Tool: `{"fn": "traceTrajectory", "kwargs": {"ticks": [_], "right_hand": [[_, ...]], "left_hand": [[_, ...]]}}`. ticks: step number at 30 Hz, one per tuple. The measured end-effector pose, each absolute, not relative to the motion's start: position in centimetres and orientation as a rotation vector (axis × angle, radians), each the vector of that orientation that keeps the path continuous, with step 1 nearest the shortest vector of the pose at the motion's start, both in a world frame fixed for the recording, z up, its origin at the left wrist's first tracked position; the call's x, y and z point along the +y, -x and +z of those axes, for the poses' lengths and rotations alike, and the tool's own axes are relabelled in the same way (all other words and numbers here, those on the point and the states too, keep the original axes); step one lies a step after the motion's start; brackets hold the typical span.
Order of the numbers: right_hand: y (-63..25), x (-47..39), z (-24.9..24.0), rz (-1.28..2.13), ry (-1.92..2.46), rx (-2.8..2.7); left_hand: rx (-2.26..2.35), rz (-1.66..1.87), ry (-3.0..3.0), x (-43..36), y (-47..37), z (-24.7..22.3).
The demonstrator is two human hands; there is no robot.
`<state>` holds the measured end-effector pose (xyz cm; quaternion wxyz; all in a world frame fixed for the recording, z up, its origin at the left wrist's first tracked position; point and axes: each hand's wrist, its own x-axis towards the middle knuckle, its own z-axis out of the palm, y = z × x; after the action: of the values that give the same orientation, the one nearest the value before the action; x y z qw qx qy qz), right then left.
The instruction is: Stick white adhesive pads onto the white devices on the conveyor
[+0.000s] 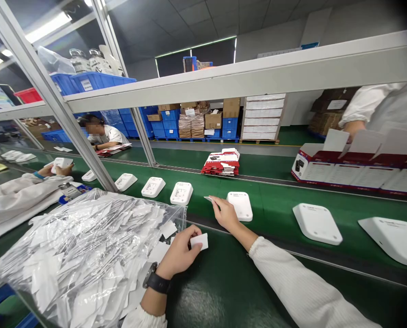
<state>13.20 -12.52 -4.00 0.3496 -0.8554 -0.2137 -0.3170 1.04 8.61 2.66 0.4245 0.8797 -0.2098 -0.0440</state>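
My left hand, with a black watch at the wrist, pinches a small white flat piece between thumb and fingers just in front of the green belt. My right hand reaches over the belt, fingers closed on another thin white piece seen nearly edge-on. Right beside that hand lies a white plastic device, partly covered by it. More white devices sit in a row, among them one with a recessed panel to the left and one to the right. By my left wrist spreads a clear bag full of white flat pieces.
A metal shelf frame crosses above the belt, its upright standing at left. Across the belt are flat red-and-white boxes and opened cartons beside a co-worker's arm. Another person's hands hold a device at left.
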Motion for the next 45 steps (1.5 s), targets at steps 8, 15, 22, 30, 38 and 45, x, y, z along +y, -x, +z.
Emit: {"fn": "traceTrajectory", "kwargs": {"ticks": [8,15,22,30,38,45], "right_hand": [[-15.6,-9.2,-3.9,-0.811,2.395,-0.686],[-19.0,-6.6,-3.3,-0.685,2.547,-0.745],[-19.4,-6.6,-3.5,-0.575,2.668,-0.771],[-17.6,-7.2,-2.7,-0.531,2.775,-0.805],[-16.4,-8.8,-2.7,-0.526,2.799,-0.797],[-11.6,-10.1,-2.7,-0.723,2.585,-0.751]], "left_hand": [[-0.660,-0.199,-1.931,6.5,-0.2,2.4],[-0.667,-0.275,-1.916,5.7,-0.1,1.5],[-0.594,-0.227,-1.931,5.8,-0.4,1.3],[-0.410,-0.034,-1.792,6.5,-1.6,0.2],[-0.022,0.185,-1.449,7.5,-2.8,-0.4],[0.170,0.195,-1.243,7.5,-2.8,0.2]]}}
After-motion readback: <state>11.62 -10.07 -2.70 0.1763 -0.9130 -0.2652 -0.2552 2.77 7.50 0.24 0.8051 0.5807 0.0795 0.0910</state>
